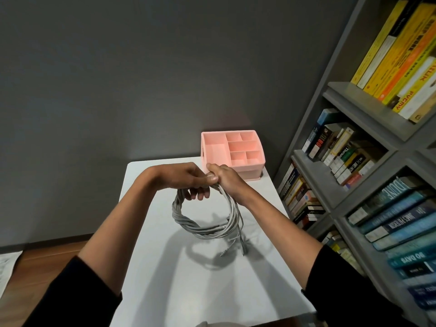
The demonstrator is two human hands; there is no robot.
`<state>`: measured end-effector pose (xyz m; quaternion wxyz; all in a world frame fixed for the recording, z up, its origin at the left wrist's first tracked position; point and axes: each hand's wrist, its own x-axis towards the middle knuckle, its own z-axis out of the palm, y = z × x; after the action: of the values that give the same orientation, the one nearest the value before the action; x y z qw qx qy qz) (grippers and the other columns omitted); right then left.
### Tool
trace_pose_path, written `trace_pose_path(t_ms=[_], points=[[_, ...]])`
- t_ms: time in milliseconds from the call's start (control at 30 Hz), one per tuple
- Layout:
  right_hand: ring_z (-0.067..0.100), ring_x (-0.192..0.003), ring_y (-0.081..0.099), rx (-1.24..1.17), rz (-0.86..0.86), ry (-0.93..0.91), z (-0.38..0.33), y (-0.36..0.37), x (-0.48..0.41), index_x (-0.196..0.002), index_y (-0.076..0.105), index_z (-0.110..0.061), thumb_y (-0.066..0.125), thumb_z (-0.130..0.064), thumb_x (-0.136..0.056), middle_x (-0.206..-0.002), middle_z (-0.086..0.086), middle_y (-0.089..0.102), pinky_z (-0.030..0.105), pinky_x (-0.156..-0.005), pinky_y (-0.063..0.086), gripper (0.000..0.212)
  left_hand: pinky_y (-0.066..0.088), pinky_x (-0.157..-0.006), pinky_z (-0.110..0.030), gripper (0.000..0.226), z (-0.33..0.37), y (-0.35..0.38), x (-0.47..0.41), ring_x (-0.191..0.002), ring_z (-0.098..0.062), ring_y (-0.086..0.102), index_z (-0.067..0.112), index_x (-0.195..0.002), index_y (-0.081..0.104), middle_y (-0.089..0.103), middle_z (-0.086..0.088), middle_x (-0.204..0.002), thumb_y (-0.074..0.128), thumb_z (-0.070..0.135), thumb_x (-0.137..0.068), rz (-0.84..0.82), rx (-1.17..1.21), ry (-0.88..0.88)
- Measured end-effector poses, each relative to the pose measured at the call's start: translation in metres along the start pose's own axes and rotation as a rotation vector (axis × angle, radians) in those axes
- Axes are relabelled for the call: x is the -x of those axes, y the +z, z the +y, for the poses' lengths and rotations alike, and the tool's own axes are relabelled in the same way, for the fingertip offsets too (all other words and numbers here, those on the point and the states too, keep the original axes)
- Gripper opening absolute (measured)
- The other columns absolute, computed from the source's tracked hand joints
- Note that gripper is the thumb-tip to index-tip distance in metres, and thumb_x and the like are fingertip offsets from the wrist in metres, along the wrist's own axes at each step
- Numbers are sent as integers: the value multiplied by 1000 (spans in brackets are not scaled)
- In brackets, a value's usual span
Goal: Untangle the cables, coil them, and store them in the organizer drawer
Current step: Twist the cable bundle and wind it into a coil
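Note:
A grey cable hangs as a round coil of several loops above the white table. My left hand grips the top of the coil, fingers curled under it. My right hand grips the same top part just beside the left, thumb on the strands. Loose cable ends with plugs dangle from the coil's lower right. The pink organizer stands at the table's far right corner, its open compartments showing nothing inside. Its lower drawer front is partly hidden behind my right hand.
A grey bookshelf full of books lines the right side, close to the table's edge. A dark wall stands behind the table. Wooden floor and a sheet of paper lie to the left.

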<state>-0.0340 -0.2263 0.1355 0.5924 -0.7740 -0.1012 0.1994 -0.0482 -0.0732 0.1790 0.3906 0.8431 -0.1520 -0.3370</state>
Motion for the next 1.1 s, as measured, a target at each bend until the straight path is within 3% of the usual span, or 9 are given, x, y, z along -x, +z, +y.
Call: trace_pose_path(t_ms=[233, 300, 333, 367, 400, 600, 700, 833, 1100], points=[[12, -62, 50, 95, -80, 49, 6, -19, -3, -69, 53, -2, 20, -76, -87, -62, 10, 56, 29, -69, 41, 83, 32, -50, -15, 39, -3, 11, -4, -51, -6, 30, 8, -80, 58, 35, 6, -61, 44, 40, -97, 100, 10, 106], [26, -79, 58, 48, -100, 77, 21, -28, -5, -92, 51, 14, 27, -90, -72, -88, 28, 63, 42, -83, 48, 109, 28, -50, -17, 39, -6, 8, -1, -52, -8, 25, 14, -71, 44, 31, 11, -59, 43, 42, -98, 142, 47, 147], [51, -100, 56, 8, -95, 67, 33, -34, -5, -104, 46, 18, 35, -92, -66, -90, 28, 64, 42, -78, 50, 117, 27, -51, -18, 41, -7, 5, 3, -54, -9, 23, 17, -69, 42, 31, 12, -59, 43, 47, -97, 166, 64, 176], [13, -80, 34, -40, -89, 48, 45, -40, -4, -106, 45, 19, 45, -91, -59, -78, 19, 62, 31, -64, 47, 120, 27, -51, -18, 42, -9, 1, 6, -55, -11, 23, 19, -68, 42, 31, 12, -59, 43, 52, -95, 192, 81, 203], [18, -57, 44, -94, -81, 37, 55, -44, -2, -104, 51, 14, 55, -88, -53, -65, 7, 53, 22, -56, 38, 115, 28, -51, -19, 44, -9, -4, 10, -56, -11, 23, 20, -68, 44, 31, 11, -60, 42, 56, -93, 218, 94, 225], [5, -50, 25, -114, 49, 77, 76, -48, -4, -70, 59, -20, 83, -51, -55, -58, -5, 31, 23, -53, 20, 43, 30, -49, -16, 41, -9, -8, 16, -53, -10, 26, 10, -76, 53, 31, 6, -60, 43, 45, -94, 272, 127, 225], [9, -51, 24, -92, 183, 147, 86, -46, 0, -63, 48, -21, 74, -51, -59, -55, -3, 30, 24, -52, 22, 40, 31, -48, -16, 40, -10, -5, 15, -51, -9, 28, 7, -78, 55, 33, 7, -59, 44, 42, -95, 296, 188, 218], [12, -47, 23, -199, 366, 233, 92, -45, -2, -63, 50, -20, 68, -20, -84, -50, -4, 29, 23, -46, 20, 28, 33, -45, -17, 40, -12, 4, 12, -48, -9, 31, 7, -76, 59, 39, 5, -58, 48, 42, -92, 282, 224, 185], [5, -28, 21, -936, 466, 254, 55, -47, -13, -75, 50, -15, 58, -9, -91, -33, -8, 32, 15, -34, 20, 19, 36, -40, -22, 44, 3, 18, 2, -43, -16, 33, 3, -70, 60, 44, -2, -54, 54, 40, -93, 330, 153, 199]])
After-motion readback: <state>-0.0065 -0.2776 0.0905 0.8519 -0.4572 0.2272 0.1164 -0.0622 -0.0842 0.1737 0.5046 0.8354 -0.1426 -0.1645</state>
